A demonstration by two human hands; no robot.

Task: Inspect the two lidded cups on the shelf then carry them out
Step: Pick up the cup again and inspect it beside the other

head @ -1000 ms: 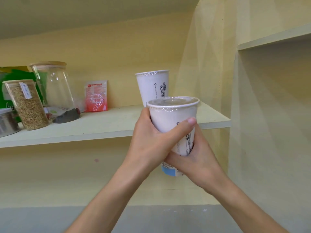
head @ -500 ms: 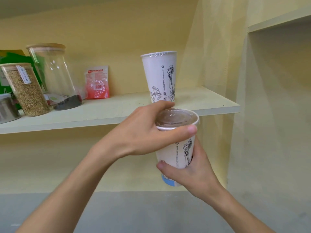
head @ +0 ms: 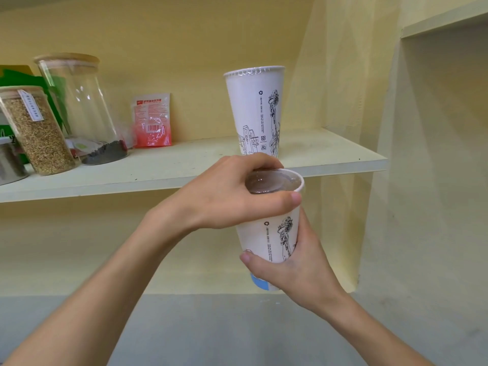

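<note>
Two white paper cups with black line drawings and clear sealed lids. One cup stands upright on the pale shelf, towards its right end. The other cup is in front of and below the shelf edge, held in both hands. My left hand wraps over its rim from the left, with the thumb across the front and fingers over the lid's far side. My right hand cups its lower part from the right and beneath. The film lid shows brownish liquid under it.
At the shelf's left stand a grain-filled jar, a tall glass jar with dark bits at the bottom, and a metal tin. A red sachet leans on the back wall. A side wall and upper shelf close the right.
The held cup has come down from shelf height to below the shelf edge. My left hand has shifted from the cup's side up onto its rim and lid.
</note>
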